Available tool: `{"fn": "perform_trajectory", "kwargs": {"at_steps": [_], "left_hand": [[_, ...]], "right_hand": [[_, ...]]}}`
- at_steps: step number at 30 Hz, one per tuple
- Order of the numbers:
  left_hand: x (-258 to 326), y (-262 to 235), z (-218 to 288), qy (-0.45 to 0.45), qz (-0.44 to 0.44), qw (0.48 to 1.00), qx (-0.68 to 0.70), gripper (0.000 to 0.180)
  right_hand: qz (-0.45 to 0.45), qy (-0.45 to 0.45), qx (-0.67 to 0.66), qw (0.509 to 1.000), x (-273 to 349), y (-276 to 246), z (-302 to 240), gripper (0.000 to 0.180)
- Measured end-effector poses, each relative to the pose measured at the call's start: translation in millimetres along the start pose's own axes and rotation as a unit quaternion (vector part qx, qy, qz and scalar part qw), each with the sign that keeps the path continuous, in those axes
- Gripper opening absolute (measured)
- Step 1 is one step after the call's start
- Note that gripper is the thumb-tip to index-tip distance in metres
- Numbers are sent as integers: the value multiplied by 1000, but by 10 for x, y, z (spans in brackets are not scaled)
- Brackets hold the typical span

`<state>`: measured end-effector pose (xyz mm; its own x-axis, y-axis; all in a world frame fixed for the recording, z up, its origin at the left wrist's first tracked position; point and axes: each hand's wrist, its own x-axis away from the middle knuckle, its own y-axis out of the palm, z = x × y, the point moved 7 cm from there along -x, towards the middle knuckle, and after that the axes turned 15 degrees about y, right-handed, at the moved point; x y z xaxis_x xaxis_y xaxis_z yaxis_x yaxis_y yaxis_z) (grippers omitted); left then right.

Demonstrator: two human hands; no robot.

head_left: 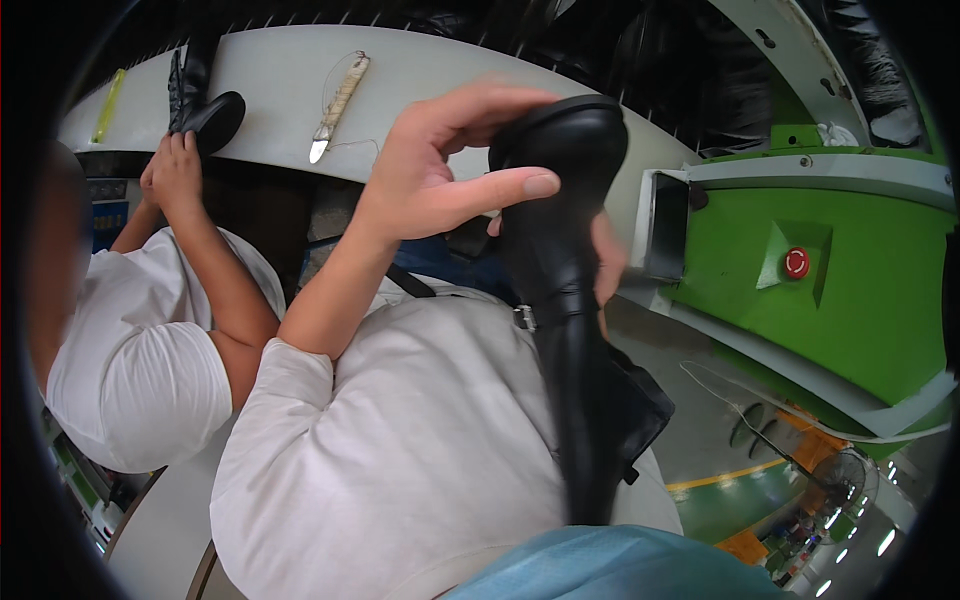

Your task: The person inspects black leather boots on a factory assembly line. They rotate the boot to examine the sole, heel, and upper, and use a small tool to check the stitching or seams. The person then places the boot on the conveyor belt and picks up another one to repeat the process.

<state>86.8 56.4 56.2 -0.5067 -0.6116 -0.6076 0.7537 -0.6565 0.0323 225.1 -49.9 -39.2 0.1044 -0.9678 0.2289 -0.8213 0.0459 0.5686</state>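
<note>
A tall black boot (560, 235) is held up in front of my chest, its rounded toe upward and its shaft hanging down toward my lap. My left hand (432, 160) grips it near the toe, the thumb lying across its side and the fingers reaching round the far edge. Behind the boot, my right hand (608, 258) supports the middle; most of its fingers are hidden and slightly blurred. On the white bench beyond my left hand lies a knife (339, 108) with a wrapped, pale handle and a loose thread beside it.
At my left a co-worker's hands (176, 172) hold another black boot (214, 120) at the bench (270, 75). A yellow strip (109, 106) lies at its far left. On my right stands a green machine (730, 300) with a red button (796, 263); a fan (845, 480) stands beyond.
</note>
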Motion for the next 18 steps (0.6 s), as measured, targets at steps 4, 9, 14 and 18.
{"fn": "perform_trajectory", "kwargs": {"at_steps": [4, 9, 14, 18], "left_hand": [[65, 17, 21, -7, -12, 1000, 14, 55], [49, 78, 25, -31, -34, 993, 110, 44], [32, 134, 85, 20, -53, 998, 40, 39], [89, 175, 133, 11, -32, 999, 25, 39]], "right_hand": [[-6, 9, -38, 999, 138, 75, -178, 88], [73, 97, 104, 987, 260, 87, -244, 97], [36, 70, -69, 994, 314, 71, -187, 101], [-22, 45, -148, 988, 296, 104, -191, 102]]}}
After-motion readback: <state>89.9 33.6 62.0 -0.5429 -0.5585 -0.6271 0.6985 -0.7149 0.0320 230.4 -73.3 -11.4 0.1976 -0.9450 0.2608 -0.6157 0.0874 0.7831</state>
